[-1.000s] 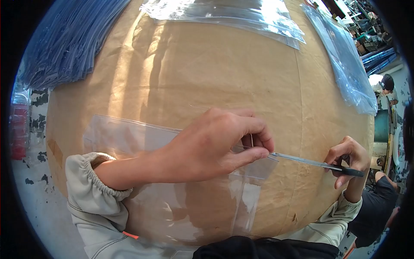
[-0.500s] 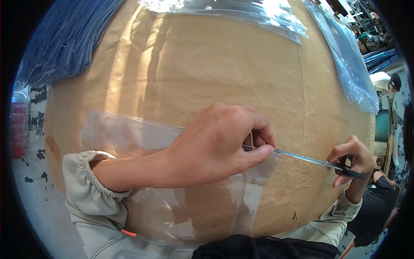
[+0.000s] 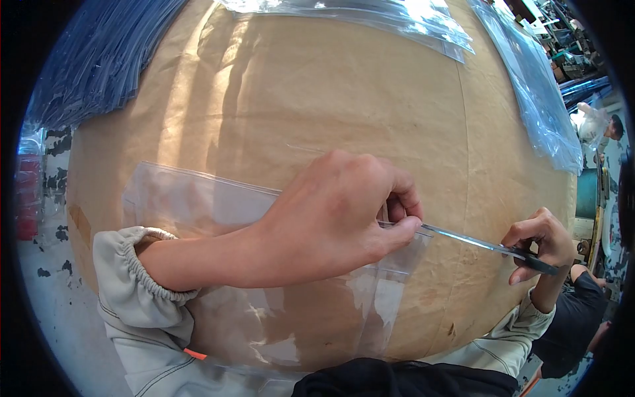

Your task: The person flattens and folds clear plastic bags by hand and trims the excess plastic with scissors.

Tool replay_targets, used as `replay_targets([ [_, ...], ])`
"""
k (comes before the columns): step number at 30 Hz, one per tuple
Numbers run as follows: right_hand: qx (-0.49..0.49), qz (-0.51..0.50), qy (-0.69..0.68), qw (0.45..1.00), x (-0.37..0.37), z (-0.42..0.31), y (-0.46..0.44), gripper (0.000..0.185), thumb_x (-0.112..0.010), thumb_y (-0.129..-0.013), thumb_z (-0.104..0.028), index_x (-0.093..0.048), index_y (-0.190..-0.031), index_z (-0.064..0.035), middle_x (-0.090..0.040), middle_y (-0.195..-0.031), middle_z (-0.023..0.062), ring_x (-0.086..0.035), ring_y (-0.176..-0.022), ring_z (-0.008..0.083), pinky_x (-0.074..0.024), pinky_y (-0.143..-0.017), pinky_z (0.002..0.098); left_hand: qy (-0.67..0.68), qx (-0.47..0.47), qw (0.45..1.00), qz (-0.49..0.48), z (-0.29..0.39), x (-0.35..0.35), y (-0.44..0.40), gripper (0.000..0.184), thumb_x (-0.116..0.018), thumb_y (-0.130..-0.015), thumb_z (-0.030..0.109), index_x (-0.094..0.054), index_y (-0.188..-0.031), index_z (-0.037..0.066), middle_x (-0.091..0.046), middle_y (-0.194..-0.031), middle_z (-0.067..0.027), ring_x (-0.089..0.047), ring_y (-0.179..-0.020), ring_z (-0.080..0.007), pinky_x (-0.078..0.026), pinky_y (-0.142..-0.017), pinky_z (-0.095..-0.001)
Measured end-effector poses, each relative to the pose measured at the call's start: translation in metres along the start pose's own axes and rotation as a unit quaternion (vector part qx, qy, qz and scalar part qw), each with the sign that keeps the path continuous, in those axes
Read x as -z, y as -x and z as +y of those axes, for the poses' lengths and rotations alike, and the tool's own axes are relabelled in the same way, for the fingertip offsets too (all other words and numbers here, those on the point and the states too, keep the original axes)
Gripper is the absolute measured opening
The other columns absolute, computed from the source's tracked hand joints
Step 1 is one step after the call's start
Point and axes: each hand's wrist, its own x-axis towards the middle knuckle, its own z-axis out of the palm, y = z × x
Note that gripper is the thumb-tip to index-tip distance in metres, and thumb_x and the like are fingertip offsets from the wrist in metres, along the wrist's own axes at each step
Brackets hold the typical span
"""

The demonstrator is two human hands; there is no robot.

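Note:
A clear plastic bag (image 3: pixel 198 196) lies flat in front of me, partly under my left forearm. My left hand (image 3: pixel 340 208) is closed in a pinch on the edge of this plastic, thumb against fingers. In my right hand (image 3: pixel 546 239) is a pair of scissors (image 3: pixel 469 242), its dark handle gripped by curled fingers. The long metal blades point left and reach my left thumb and fingertips, which hide the tips. Whether the blades are spread cannot be made out.
Brown paper (image 3: pixel 370 99) covers the table. Blue-tinted plastic sheets (image 3: pixel 106 59) are stacked at far left. More clear plastic (image 3: pixel 357 13) lies at the back, and a plastic pile (image 3: pixel 529 92) lines the right edge. Beyond it are a person in black (image 3: pixel 575 317) and another person (image 3: pixel 592 129).
My left hand has shifted only very slightly upward; the scissors and right hand stay almost in place. The far person at the right has moved a little.

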Motion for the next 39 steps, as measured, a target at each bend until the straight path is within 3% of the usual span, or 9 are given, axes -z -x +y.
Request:
replay_targets([
  [11,0.025,0.001,-0.027,0.999,-0.002,0.009,-0.001,0.048,-0.086,-0.063,-0.042,-0.064,-0.081,-0.0034,-0.052,-0.052,-0.0003,-0.047,-0.041,0.007,-0.0316,-0.04,0.0216,0.003,-0.005,1.0,-0.013,0.001,0.002,0.001,0.008,-0.069,-0.079,0.007,-0.068,-0.085,0.002,-0.064,-0.076,-0.0055,-0.059,-0.067,-0.0119,-0.048,-0.06,-0.025],
  [19,-0.014,0.01,-0.087,0.996,-0.005,0.009,-0.003,0.045,-0.087,-0.062,-0.036,-0.066,-0.082,-0.0029,-0.053,-0.054,-0.0001,-0.044,-0.044,0.0055,-0.0292,-0.041,0.0221,-0.009,-0.08,0.997,-0.011,-0.008,0.003,0.003,0.009,-0.069,-0.08,0.008,-0.068,-0.088,0.004,-0.064,-0.08,-0.0054,-0.061,-0.073,-0.015,-0.049,-0.062,-0.0257],
  [26,-0.041,-0.013,-0.053,0.998,-0.002,-0.004,-0.004,0.041,-0.088,-0.062,-0.031,-0.067,-0.084,-0.0038,-0.057,-0.058,-0.0002,-0.047,-0.046,0.0064,-0.0313,-0.043,0.022,-0.04,-0.096,0.995,-0.005,-0.007,0.003,0.004,0.011,-0.072,-0.079,0.014,-0.07,-0.088,0.008,-0.063,-0.076,-0.0017,-0.06,-0.068,-0.0145,-0.043,-0.064,-0.0275],
  [32,0.003,-0.029,0.01,1.0,0.001,-0.002,-0.004,0.04,-0.087,-0.063,-0.031,-0.067,-0.085,-0.0046,-0.058,-0.059,-0.0005,-0.05,-0.046,0.0086,-0.0337,-0.044,0.0221,-0.08,-0.112,0.99,-0.014,-0.008,0.004,0.005,0.013,-0.072,-0.079,0.018,-0.071,-0.089,0.011,-0.058,-0.07,0.0014,-0.056,-0.065,-0.013,-0.038,-0.067,-0.0276],
  [39,-0.021,0.05,0.039,0.998,0.004,0.002,0.004,0.042,-0.089,-0.06,-0.032,-0.065,-0.083,-0.0059,-0.056,-0.058,0.0008,-0.05,-0.046,0.0093,-0.0348,-0.044,0.0224,-0.091,-0.122,0.988,-0.011,-0.01,0.003,0.006,0.013,-0.07,-0.081,0.02,-0.071,-0.091,0.012,-0.056,-0.073,0.0021,-0.054,-0.069,-0.013,-0.036,-0.068,-0.0294],
])
